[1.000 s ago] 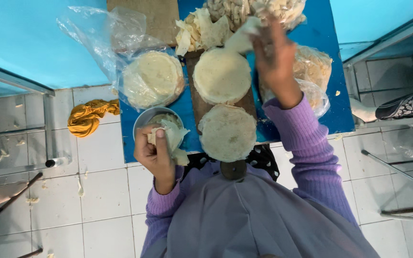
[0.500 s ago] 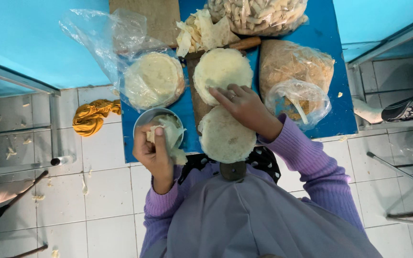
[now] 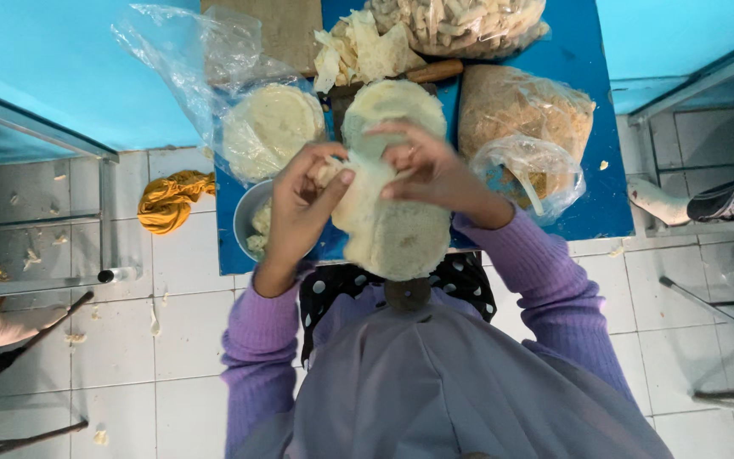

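Off the table's left edge, a crumpled yellow cloth (image 3: pixel 167 200) lies on the white floor tiles. Near the table's (image 3: pixel 592 183) back left corner sits an open clear bag (image 3: pixel 206 68), with a stack of pale round wrappers (image 3: pixel 272 129) just inside its mouth. At the front left edge a metal bowl (image 3: pixel 248 223) holds a few pale scraps, partly hidden by your wrist. Your left hand (image 3: pixel 299 204) is clenched on the upper left edge of a thin, floppy wrapper sheet (image 3: pixel 388 229), thumb and fingers pinching it. That sheet hangs over the middle of the front edge, in front of a second round stack (image 3: pixel 392 104). Your right hand (image 3: pixel 426 170) grasps the sheet's top from the other side, fingers spread over it, so both hands hold it up off the table. Toward the right edge lie a bag of brown crumbs (image 3: pixel 520 106) and a smaller clear bag (image 3: pixel 528 178); a bag of pale strips (image 3: pixel 460 24) rests at the back edge.
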A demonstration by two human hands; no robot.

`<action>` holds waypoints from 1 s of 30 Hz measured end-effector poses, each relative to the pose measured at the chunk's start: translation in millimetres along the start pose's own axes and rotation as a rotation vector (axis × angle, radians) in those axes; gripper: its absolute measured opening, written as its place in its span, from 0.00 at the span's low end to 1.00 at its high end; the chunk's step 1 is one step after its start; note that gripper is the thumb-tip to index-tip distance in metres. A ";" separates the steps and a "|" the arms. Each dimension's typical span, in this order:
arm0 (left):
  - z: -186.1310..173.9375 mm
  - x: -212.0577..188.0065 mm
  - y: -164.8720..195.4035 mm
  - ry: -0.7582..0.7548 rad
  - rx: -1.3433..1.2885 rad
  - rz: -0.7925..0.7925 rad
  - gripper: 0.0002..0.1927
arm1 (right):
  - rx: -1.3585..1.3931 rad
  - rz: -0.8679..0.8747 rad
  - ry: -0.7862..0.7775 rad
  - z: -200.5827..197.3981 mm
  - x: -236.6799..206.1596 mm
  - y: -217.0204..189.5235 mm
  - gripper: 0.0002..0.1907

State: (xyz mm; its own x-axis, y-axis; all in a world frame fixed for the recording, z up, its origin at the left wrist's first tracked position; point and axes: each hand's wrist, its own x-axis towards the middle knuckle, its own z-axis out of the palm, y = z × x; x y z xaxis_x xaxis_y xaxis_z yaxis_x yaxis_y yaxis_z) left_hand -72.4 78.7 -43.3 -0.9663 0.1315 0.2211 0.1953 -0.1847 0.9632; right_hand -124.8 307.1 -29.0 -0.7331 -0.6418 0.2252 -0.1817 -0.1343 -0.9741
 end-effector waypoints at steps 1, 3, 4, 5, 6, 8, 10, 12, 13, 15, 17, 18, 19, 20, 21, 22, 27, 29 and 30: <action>-0.5 3.2 5.7 0.017 0.105 0.012 0.12 | 0.009 0.064 0.048 -7.9 -0.2 -1.6 0.39; -1.2 8.2 13.4 0.048 0.314 0.029 0.14 | -0.062 0.117 0.148 -19.7 -2.3 -3.2 0.37; -0.9 12.2 14.5 0.050 0.390 0.042 0.15 | -0.143 0.105 0.198 -26.0 -4.0 -4.6 0.37; -1.3 17.0 14.0 0.051 0.467 0.053 0.16 | -0.224 0.092 0.248 -30.8 -4.5 -4.9 0.37; -2.9 22.7 11.7 0.053 0.545 0.064 0.17 | -0.192 0.024 0.237 -34.8 -3.0 -3.5 0.35; -8.7 43.5 0.2 0.026 0.620 0.128 0.18 | -0.127 -0.113 0.217 -46.0 3.2 2.2 0.33; -16.1 69.9 -19.1 -0.006 0.682 0.158 0.19 | -0.347 0.125 0.338 -56.4 16.2 18.0 0.35; -23.2 97.3 -43.6 -0.040 0.732 0.152 0.21 | -0.543 0.119 0.364 -72.9 31.5 38.5 0.37; -25.5 110.5 -56.3 -0.070 0.739 0.198 0.21 | -0.629 -0.010 0.326 -78.3 39.9 51.8 0.38; -28.2 128.5 -79.1 -0.127 0.754 0.288 0.22 | -0.711 -0.122 0.325 -85.5 47.9 77.0 0.40; -28.6 136.2 -95.4 -0.121 0.802 0.217 0.22 | -0.708 -0.087 0.407 -90.5 49.9 94.8 0.44; -27.4 139.2 -96.4 -0.116 0.825 0.183 0.22 | -0.717 -0.068 0.425 -92.6 49.9 96.7 0.41; -28.0 139.4 -97.4 -0.114 0.815 0.163 0.23 | -0.724 -0.044 0.443 -93.1 48.3 97.7 0.39; -29.8 138.7 -98.6 -0.113 0.804 0.141 0.23 | -0.731 -0.020 0.461 -94.0 46.6 98.9 0.37; -31.4 138.2 -98.5 -0.113 0.794 0.122 0.23 | -0.763 0.019 0.456 -95.5 45.3 98.6 0.38; -31.2 136.8 -95.1 -0.116 0.831 0.170 0.24 | -0.793 0.059 0.449 -94.8 44.5 94.5 0.38; -26.8 124.5 -71.3 -0.080 0.992 0.341 0.25 | -1.006 -0.085 0.368 -77.1 38.7 61.5 0.39; -25.5 116.2 -65.3 -0.159 0.962 0.390 0.21 | -1.149 -0.303 0.299 -72.9 28.2 44.2 0.38; -24.6 113.1 -63.4 -0.200 0.947 0.413 0.19 | -1.079 -0.215 0.151 -72.1 24.4 36.3 0.40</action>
State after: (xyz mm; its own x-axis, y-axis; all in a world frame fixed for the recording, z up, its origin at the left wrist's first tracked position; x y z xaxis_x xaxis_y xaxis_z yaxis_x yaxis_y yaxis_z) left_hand -198.2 81.3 -83.1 -0.7665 0.4063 0.4974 0.6377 0.5733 0.5145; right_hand -196.5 340.9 -57.5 -0.6765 -0.5755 0.4595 -0.7363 0.5430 -0.4038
